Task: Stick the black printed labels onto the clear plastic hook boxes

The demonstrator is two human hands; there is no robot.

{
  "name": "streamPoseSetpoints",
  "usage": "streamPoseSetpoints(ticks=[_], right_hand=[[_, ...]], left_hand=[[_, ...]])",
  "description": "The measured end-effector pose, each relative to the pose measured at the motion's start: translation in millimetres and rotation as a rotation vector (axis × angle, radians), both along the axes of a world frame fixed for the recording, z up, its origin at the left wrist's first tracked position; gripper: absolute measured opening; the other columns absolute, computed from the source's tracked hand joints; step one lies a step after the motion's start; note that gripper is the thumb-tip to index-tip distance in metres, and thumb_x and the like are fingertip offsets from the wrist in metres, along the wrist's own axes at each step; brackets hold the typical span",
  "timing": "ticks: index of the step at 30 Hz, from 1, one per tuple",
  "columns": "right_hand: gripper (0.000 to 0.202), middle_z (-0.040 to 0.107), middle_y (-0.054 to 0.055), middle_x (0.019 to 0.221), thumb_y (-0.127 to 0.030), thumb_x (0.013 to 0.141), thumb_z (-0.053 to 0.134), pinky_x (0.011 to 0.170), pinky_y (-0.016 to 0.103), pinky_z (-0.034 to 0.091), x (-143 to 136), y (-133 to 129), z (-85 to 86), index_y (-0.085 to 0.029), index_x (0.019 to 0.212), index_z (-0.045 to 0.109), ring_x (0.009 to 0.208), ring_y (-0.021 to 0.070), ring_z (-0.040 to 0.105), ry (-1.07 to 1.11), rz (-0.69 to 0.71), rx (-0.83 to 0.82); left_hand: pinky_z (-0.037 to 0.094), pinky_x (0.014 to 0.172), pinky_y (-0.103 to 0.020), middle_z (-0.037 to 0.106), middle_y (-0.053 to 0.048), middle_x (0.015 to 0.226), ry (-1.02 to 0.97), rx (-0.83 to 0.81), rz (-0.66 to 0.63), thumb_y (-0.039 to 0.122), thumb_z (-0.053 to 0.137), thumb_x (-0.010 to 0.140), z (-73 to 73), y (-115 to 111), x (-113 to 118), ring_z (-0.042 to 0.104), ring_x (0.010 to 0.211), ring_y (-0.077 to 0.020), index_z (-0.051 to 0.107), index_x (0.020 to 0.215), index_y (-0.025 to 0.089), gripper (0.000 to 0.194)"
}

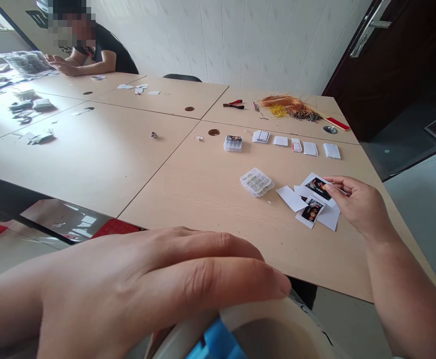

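My left hand (158,284) is large in the foreground, its fingers resting over the rim of a pale round object (274,314) with a blue part (218,344); whether it grips this cannot be made out. At the right, my right hand (360,204) pinches a white card with a black printed label (317,188) between thumb and fingers. Beneath that card, more white cards (292,198) lie spread on the table, one bearing a black label (312,210). Just left of them is a clear plastic box (257,182) with small items inside.
Behind, a row of card stacks (311,148) and another clear box (233,143) stand on the table (165,174). Farther back are red-handled pliers (234,104) and a bundle of orange cords (285,103). A person (106,55) sits at the far left beside plastic bags (27,62).
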State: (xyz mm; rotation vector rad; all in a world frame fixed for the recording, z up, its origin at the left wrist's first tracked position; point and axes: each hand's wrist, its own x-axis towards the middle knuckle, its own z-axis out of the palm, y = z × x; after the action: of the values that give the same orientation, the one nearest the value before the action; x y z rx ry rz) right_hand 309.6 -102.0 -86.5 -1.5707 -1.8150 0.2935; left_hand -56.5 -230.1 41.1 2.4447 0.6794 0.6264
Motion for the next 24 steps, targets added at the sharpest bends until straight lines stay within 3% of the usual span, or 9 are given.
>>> streamPoseSetpoints(ticks=[6,11,15,24], right_hand=[[0.029,0.073,0.003,0.091,-0.044,0.097,0.065,0.071,0.033,0.059,0.2,0.0,-0.4,-0.016,0.101,0.071,0.076,0.0154,0.070,0.000,-0.004,-0.005],[0.030,0.073,0.003,0.090,-0.045,0.097,0.064,0.070,0.032,0.059,0.4,-0.6,-0.4,-0.016,0.101,0.071,0.075,0.0152,0.069,0.003,0.002,0.000],[0.029,0.073,0.003,0.089,-0.044,0.097,0.065,0.070,0.032,0.059,0.0,-1.6,0.2,-0.016,0.101,0.071,0.075,0.0150,0.069,0.003,-0.001,-0.003],[0.032,0.073,0.003,0.088,-0.047,0.097,0.064,0.069,0.032,0.058,-0.9,-3.0,0.4,-0.017,0.101,0.071,0.073,0.0148,0.069,0.006,-0.009,-0.003]], left_hand=[[0.058,0.088,-0.020,0.064,0.004,0.137,-0.033,0.010,0.058,0.039,0.040,0.074,-2.5,-1.4,2.7,0.072,0.110,-0.0181,0.047,0.143,0.027,0.070],[0.057,0.089,-0.019,0.062,0.005,0.139,-0.007,0.002,0.014,0.042,0.042,0.073,-3.4,1.1,1.6,0.072,0.110,-0.0177,0.044,0.146,0.029,0.074],[0.056,0.089,-0.017,0.065,0.005,0.135,-0.020,0.022,0.080,0.041,0.040,0.073,-3.4,-2.0,2.0,0.072,0.109,-0.0157,0.047,0.143,0.029,0.071],[0.050,0.094,-0.014,0.065,0.002,0.137,-0.059,0.102,-0.024,0.036,0.025,0.073,-0.4,3.8,1.1,0.069,0.115,-0.0132,0.052,0.141,0.016,0.076]])
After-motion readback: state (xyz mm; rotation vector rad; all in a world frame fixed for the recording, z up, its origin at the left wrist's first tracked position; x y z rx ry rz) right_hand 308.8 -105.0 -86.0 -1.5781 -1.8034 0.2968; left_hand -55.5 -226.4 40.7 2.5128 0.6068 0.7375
